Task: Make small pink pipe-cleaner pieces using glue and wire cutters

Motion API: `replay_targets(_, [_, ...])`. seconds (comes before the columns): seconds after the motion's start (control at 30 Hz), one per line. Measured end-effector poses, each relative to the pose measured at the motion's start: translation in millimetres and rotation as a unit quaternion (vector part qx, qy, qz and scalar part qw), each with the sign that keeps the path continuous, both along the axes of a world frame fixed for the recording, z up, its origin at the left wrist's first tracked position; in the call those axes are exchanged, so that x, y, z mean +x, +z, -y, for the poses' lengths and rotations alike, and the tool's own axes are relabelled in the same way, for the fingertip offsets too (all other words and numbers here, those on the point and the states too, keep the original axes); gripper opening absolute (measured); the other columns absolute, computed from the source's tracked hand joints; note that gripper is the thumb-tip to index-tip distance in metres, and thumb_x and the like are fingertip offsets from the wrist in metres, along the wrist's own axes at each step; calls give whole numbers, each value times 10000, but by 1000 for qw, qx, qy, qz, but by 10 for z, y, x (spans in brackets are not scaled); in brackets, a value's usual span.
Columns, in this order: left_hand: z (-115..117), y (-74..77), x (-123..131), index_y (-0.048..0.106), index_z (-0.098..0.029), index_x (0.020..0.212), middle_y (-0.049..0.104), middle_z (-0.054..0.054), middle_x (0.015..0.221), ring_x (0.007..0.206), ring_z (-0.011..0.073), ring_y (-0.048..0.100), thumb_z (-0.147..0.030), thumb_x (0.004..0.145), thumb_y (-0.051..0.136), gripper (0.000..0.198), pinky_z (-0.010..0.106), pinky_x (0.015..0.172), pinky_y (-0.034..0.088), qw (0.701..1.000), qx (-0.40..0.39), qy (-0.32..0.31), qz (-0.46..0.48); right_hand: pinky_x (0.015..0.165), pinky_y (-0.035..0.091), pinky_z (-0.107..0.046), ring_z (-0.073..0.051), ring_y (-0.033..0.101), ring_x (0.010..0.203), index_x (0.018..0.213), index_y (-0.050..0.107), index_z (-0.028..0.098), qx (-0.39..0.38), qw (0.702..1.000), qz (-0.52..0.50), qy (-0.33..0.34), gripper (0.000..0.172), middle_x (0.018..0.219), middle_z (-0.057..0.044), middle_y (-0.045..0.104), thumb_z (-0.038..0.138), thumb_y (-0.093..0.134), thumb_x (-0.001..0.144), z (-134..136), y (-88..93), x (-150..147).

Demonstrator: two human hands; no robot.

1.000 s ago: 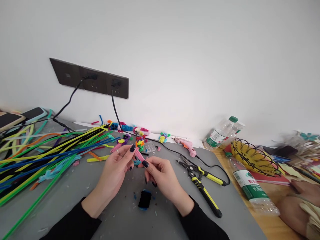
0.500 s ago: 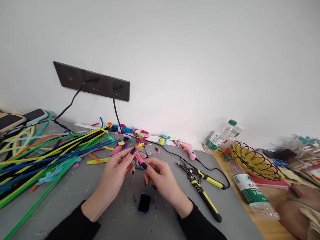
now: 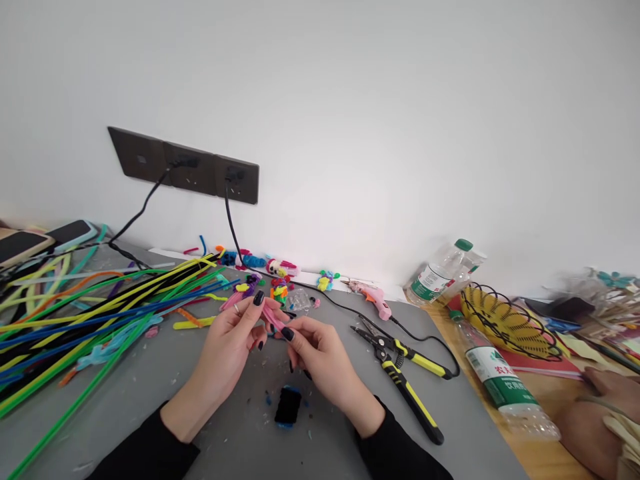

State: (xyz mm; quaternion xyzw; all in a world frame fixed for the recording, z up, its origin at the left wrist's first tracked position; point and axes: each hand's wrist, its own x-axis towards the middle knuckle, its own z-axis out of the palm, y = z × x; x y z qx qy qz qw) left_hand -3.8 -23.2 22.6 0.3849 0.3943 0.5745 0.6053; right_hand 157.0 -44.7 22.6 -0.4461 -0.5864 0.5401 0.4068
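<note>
Pink pipe cleaners [image 3: 273,316], pressed together in a short bundle, are pinched between my two hands above the grey mat. My left hand [image 3: 231,347] grips the upper left end between thumb and fingers. At the lower right end, my right hand [image 3: 320,353] pinches the same bundle with thumb and forefinger. Fingers cover part of it, so its full shape is hidden. Below the hands, a small black fuzzy block [image 3: 288,406] with blue edges lies on the mat. Long-handled pliers [image 3: 400,373] with yellow and black grips rest to the right of my right hand.
Loose coloured pipe cleaners [image 3: 100,313] spread across the left. A pink glue gun [image 3: 371,297] lies behind, its cord running to the wall socket [image 3: 185,165]. Plastic bottles [image 3: 505,380] and a yellow basket [image 3: 505,320] stand right, near another person's hand [image 3: 600,413]. Small pipe-cleaner figures [image 3: 327,280] line the wall.
My left hand has shifted slightly left and up, tilting the pink bundle so more of it shows between my hands. My right hand has barely moved.
</note>
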Motion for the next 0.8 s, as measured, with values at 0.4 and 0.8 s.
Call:
replay_targets(0.4, [1,43,28,661,-196,815,739,76,774,616,174,594,-689,657,865,556,259,499,412,1000,3,9,-9,527,301,-233,-92,370,506,909,694,173,7,1000,15,-11,542,545,60,501,705,585,916,-9,1,2])
replay_targets(0.8, [-34,-44,-68,574,-246,752,592,-6,570,475,170,515,-606,863,648,384,260,470,387,946,150,128,-258,545,328,-243,-117,447,525,837,632,186,51,993,96,-47,493,557,38,506,649,527,968,9,7,33])
